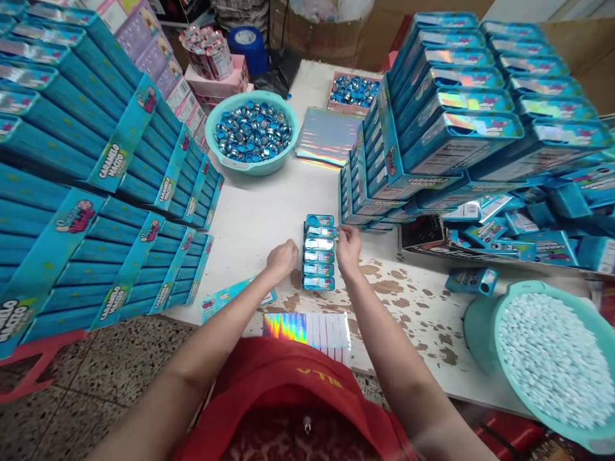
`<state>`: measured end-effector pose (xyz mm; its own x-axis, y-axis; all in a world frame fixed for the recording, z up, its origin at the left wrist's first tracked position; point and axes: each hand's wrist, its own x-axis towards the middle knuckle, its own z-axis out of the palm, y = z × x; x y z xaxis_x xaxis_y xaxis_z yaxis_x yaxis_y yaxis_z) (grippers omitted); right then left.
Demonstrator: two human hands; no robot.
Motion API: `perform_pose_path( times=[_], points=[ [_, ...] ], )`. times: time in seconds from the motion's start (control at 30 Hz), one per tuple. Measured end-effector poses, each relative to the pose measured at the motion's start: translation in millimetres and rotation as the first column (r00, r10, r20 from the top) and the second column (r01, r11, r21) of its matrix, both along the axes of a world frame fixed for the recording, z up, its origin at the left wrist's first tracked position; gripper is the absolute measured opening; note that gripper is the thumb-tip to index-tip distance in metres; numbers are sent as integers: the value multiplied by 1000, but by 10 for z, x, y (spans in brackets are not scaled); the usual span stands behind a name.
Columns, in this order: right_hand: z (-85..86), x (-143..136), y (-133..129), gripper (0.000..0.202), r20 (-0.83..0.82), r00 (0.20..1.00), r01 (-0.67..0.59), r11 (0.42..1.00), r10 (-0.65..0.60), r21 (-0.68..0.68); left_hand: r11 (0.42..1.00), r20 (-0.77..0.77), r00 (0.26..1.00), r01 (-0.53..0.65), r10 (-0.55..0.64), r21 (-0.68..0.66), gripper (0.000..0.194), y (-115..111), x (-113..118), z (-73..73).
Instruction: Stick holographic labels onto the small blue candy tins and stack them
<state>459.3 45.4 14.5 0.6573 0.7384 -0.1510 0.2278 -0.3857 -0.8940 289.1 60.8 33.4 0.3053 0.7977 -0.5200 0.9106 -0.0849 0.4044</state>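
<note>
A short row of slim blue boxes (318,257) with shiny tops stands on the white table between my hands. My left hand (282,259) is just left of the row, its fingers curled in and a small gap between it and the boxes; no object shows in it. At the row's right side, my right hand (349,248) has its fingers pressed together close against the upper boxes. Whether it pinches a box or something small is hidden. Close to me lie a sheet of rainbow-shiny stickers (307,328) and a flat blue printed card (228,298), partly under my left forearm.
Stacked blue display boxes (129,166) rise on the left, with more stacks (432,121) on the right. A teal basin (252,168) holds blue-and-silver caps. Shiny sheets (329,136) lie behind. A teal tub (485,333) of pale candies stands right, near a loose blue box (468,281).
</note>
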Motion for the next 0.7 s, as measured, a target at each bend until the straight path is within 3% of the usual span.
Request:
perform_pose_path(
  times=[0.1, 0.2, 0.27, 0.33, 0.43, 0.57, 0.7],
  points=[
    [138, -118, -651, 28, 173, 985, -53, 991, 31, 122, 975, 84, 981, 187, -178, -123, 29, -636, -223, 21],
    [103, -324, -1359, 12, 229, 902, -391, 917, 366, 76, 948, 31, 958, 286, -285, -138, 43, -1171, -333, -66],
    [-38, -445, -1688, 13, 207, 839, -517, 856, 504, 10, 954, -41, 959, 276, -282, -118, 57, -1329, -344, -152],
    [-214, -522, -1862, 16, 193, 776, -603, 796, 600, -49, 959, -53, 965, 249, -258, -136, 54, -1347, -335, -231],
    [-400, -563, -1918, 21, 224, 676, -700, 707, 702, -104, 957, 6, 981, 193, -196, -214, 37, -1270, -334, -301],
    [-438, -582, -1894, 23, 301, 584, -747, 644, 754, -163, 956, 31, 987, 161, -158, -247, 21, -1216, -369, -322],
    [-409, -589, -1907, 26, 388, 457, -788, 566, 800, -240, 957, 26, 989, 150, -149, -249, 25, -1219, -381, -319]
  ],
)
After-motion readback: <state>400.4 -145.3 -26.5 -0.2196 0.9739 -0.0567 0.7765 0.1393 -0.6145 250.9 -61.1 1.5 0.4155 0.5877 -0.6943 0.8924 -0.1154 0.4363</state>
